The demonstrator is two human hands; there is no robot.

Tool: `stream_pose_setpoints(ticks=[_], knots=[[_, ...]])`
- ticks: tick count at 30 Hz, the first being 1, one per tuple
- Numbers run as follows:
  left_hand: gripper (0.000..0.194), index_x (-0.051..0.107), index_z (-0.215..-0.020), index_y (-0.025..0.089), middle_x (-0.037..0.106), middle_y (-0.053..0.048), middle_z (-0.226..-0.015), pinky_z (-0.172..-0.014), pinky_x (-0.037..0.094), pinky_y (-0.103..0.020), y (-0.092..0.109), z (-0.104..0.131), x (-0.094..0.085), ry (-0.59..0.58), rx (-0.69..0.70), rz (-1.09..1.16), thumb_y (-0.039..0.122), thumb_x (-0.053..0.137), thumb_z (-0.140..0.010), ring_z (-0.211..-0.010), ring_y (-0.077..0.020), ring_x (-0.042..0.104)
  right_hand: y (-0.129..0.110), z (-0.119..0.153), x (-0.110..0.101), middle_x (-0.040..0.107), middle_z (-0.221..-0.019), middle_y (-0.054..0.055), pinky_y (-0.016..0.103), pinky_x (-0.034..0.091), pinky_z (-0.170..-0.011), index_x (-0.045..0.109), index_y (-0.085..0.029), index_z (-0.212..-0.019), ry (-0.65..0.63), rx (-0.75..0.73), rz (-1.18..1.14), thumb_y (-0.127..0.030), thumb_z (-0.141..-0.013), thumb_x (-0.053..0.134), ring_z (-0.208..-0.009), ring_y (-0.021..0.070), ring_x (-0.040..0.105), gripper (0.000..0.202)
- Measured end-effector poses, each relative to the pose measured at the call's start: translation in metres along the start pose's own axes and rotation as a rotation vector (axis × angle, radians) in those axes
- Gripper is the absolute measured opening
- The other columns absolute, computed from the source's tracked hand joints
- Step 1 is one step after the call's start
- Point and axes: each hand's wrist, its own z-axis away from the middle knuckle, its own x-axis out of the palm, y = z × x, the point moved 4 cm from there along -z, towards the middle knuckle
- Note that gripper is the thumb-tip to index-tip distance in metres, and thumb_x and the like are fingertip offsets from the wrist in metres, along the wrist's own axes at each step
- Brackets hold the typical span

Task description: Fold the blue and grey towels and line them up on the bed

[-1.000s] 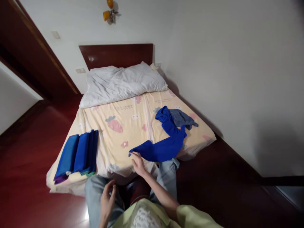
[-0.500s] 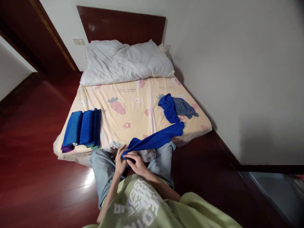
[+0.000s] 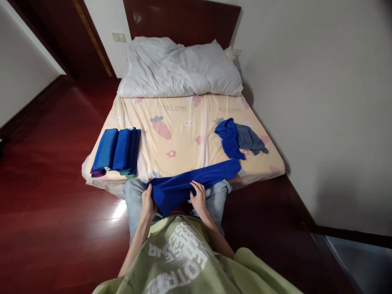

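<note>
A blue towel (image 3: 180,187) stretches across my lap and over the near edge of the bed, its far end reaching right. My left hand (image 3: 149,203) is closed on its left end, with one corner hanging down between my knees. Farther right, my right hand (image 3: 199,199) has its fingers curled over the towel's near edge, thumb and fingers holding the cloth. Folded towels (image 3: 121,150), mostly blue, lie in a row at the bed's near left corner. Toward the right side rest a crumpled blue cloth (image 3: 230,141) and a grey-blue cloth (image 3: 249,137) beside it.
The bed (image 3: 180,153) has a pale yellow sheet with carrot and flower prints. A white quilt or pillow (image 3: 183,73) lies along the dark headboard (image 3: 183,18). A wall (image 3: 321,122) stands close on the right; dark red floor (image 3: 61,204) runs along the left.
My hands have moved apart, the right one sliding right along the towel. The towel's bunched left end is now spread wider. The view has shifted slightly.
</note>
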Motion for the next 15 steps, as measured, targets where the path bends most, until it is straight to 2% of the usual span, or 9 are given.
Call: stream_pose_setpoints(ticks=[3, 6, 8, 11, 15], knots=[[0.05, 0.06, -0.084, 0.017, 0.053, 0.002, -0.059, -0.053, 0.046, -0.026, 0.005, -0.002, -0.015, 0.104, -0.064, 0.003, 0.064, 0.049, -0.094, -0.052, -0.0127, 0.047, 0.011, 0.002, -0.002, 0.07, -0.118, 0.011, 0.05, 0.047, -0.103, 0.076, -0.022, -0.103, -0.032, -0.005, 0.006, -0.022, -0.094, 0.055, -0.112, 0.0275, 0.059, 0.023], [0.047, 0.056, -0.071, 0.02, 0.048, 0.002, -0.058, -0.055, 0.046, -0.026, 0.019, -0.001, -0.026, 0.084, 0.01, -0.156, 0.062, 0.053, -0.093, -0.054, -0.0143, 0.047, 0.003, 0.0, 0.0, 0.072, -0.113, 0.011, 0.047, 0.05, -0.099, 0.077, -0.022, -0.096, -0.048, -0.026, -0.046, -0.025, -0.097, 0.052, -0.108, 0.0262, 0.062, 0.025], [0.041, 0.061, -0.075, 0.019, 0.056, -0.002, -0.071, -0.065, 0.05, -0.028, 0.034, 0.002, -0.028, 0.013, 0.153, -0.288, 0.056, 0.058, -0.091, -0.067, -0.0171, 0.055, -0.015, -0.007, 0.0, 0.071, -0.116, 0.011, 0.046, 0.05, -0.101, 0.076, -0.023, -0.102, -0.043, -0.054, -0.107, -0.025, -0.099, 0.05, -0.111, 0.0256, 0.062, 0.026], [0.032, 0.07, -0.087, 0.019, 0.064, -0.007, -0.097, -0.081, 0.053, -0.03, 0.054, 0.009, -0.026, -0.078, 0.333, -0.4, 0.049, 0.061, -0.091, -0.09, -0.0213, 0.062, -0.059, -0.026, 0.0, 0.068, -0.125, 0.01, 0.046, 0.047, -0.108, 0.071, -0.024, -0.119, -0.079, -0.149, -0.216, -0.023, -0.099, 0.05, -0.121, 0.0251, 0.06, 0.029], [0.038, 0.063, -0.063, 0.017, 0.064, -0.007, -0.082, -0.071, 0.051, -0.029, 0.059, 0.016, -0.024, -0.131, 0.348, -0.406, 0.044, 0.062, -0.09, -0.076, -0.0186, 0.06, -0.118, -0.053, 0.008, 0.062, -0.139, 0.008, 0.048, 0.042, -0.115, 0.061, -0.027, -0.136, -0.267, -0.316, -0.28, -0.023, -0.096, 0.057, -0.133, 0.0254, 0.053, 0.041]])
